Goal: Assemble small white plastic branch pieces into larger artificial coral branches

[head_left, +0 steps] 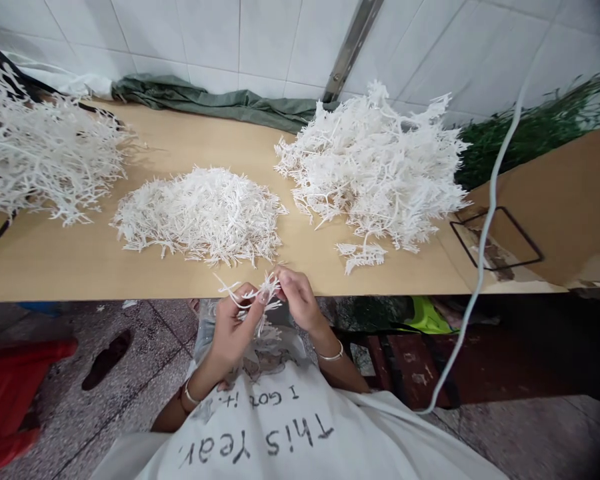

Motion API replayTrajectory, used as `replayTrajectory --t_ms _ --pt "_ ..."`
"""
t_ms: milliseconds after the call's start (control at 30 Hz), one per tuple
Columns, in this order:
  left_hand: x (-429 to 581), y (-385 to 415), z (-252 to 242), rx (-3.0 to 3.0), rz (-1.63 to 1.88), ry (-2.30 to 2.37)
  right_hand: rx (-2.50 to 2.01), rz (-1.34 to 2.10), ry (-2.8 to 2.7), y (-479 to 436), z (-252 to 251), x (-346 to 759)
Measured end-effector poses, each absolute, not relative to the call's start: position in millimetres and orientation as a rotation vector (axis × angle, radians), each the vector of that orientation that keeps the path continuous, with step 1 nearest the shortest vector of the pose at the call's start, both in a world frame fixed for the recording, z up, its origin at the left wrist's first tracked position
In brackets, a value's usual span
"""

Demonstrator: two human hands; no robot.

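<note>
Both hands pinch one white plastic sprig point(266, 293) between them. The left hand point(233, 327) closes thumb and fingers around its lower stem, and the right hand point(297, 300) nips the upper twigs with its fingertips pressed together. The sprig sits just off the near edge of the wooden table point(80, 260), over the lap. It seems to be held there so that both wrists stay free and any loose bits fall toward the clear plastic bag point(205, 330) below.

On the table straight ahead lies a low pile of short white pieces point(200, 213), within easy reach. To its right a single loose sprig point(363, 255) lies beside a tall heap of whole white branches point(375, 167). A second heap of branches point(40, 153) is on the far left. Behind them a green cloth point(205, 100) lies bunched against the tiled wall. Green foliage point(530, 130) shows behind a cardboard box point(570, 193).
</note>
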State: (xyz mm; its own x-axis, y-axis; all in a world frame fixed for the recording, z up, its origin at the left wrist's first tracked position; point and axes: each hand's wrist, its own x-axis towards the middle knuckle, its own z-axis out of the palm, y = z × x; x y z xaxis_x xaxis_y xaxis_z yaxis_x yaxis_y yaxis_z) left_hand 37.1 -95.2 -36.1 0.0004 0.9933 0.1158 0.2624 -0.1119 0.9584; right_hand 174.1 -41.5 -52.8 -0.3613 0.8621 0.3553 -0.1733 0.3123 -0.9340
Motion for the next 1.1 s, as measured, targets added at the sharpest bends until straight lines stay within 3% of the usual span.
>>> replayTrajectory --t_ms 333,533,867,1100 --pt "32.5 -91.9 -49.3 1.693 1.035 1.368 -0.573 1.741 -1.721 -19.4 -53.7 187.9" --pt "20.2 -91.6 -45.1 1.571 1.206 1.582 -0.573 1.6 -1.836 -16.2 -57.8 196.7" --pt "21.5 -87.1 -46.7 1.759 1.062 1.604 -0.821 1.032 -2.039 -34.7 -46.5 185.5" --pt "20.9 -88.6 -46.4 1.664 1.044 1.625 -0.748 1.098 -1.933 -36.0 -64.2 181.9"
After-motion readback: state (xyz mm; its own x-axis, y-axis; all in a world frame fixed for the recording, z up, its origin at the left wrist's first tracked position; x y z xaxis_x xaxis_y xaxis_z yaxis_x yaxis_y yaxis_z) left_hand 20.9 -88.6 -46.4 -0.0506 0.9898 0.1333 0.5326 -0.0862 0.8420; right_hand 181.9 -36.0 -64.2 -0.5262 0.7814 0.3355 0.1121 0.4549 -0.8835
